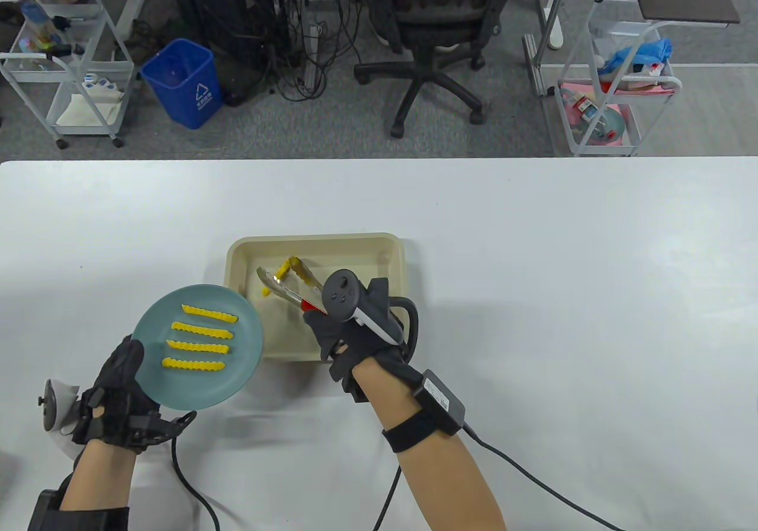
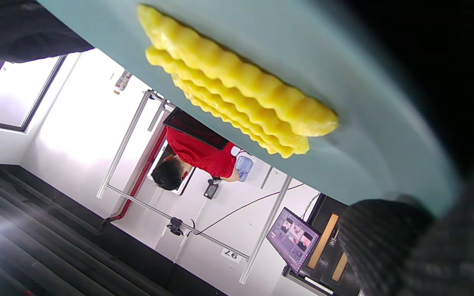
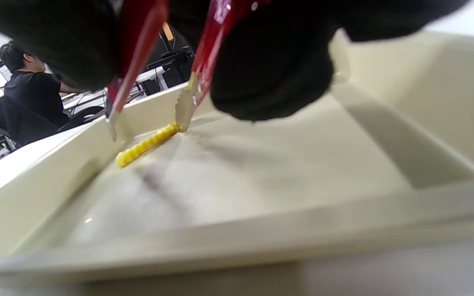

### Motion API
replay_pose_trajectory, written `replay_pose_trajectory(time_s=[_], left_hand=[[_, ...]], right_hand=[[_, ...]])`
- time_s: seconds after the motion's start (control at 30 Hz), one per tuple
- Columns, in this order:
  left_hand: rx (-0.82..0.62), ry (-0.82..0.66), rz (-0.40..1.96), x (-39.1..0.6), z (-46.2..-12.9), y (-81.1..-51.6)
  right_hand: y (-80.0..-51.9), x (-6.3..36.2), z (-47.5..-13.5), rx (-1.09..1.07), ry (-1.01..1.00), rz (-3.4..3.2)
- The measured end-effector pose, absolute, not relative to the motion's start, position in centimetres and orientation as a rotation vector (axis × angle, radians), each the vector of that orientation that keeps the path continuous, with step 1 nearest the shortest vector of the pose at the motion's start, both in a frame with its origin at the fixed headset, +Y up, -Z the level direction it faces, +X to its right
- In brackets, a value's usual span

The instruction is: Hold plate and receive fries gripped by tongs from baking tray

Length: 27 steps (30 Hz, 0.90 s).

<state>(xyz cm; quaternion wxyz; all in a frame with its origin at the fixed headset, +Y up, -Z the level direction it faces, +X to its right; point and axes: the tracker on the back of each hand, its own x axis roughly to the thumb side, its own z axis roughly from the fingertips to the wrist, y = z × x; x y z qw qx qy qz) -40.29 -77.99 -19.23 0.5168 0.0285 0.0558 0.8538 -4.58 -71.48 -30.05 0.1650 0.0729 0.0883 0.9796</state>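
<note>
My left hand (image 1: 115, 398) holds a teal plate (image 1: 243, 353) by its near left rim, lifted just left of the baking tray. Several crinkle fries (image 1: 200, 333) lie in a row on the plate; they also show stacked in the left wrist view (image 2: 237, 82). My right hand (image 1: 337, 330) grips red-handled metal tongs (image 1: 284, 285) reaching into the cream baking tray (image 1: 237, 253). The tongs' tips stand apart around one crinkle fry (image 3: 146, 144) lying on the tray floor, one tip touching its end. That fry also shows in the table view (image 1: 282, 269).
The white table (image 1: 562, 270) stretches wide to the right and behind the tray. Cables run from both wrists off the near edge. Beyond the far edge stand a blue bin (image 1: 182, 82), an office chair (image 1: 441, 39) and wire carts (image 1: 65, 75).
</note>
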Motion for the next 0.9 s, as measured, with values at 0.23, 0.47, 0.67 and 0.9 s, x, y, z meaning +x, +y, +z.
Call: replay_pose_trajectory(time_s=[0.23,0.47,0.67,0.9], left_hand=[[0.068,0.136,2.05,-40.3,-19.2,-78.0],[0.072,0.137,2.051,-40.3,-19.2,-77.9],[0.071,0.134,2.051,-40.3,-19.2,-77.9],[0.07,0.128,2.048,-40.3,-19.2,-78.0]], right_hand=[[-72.0,-6.8,-29.7,0.238,0.158,2.89],[-71.8,-7.4,-29.5,0.256,0.111,2.901],[-71.4,-6.7,-29.4,0.25,0.12,2.88],[-70.6,-4.5,-29.0,0.232,0.068,2.833]])
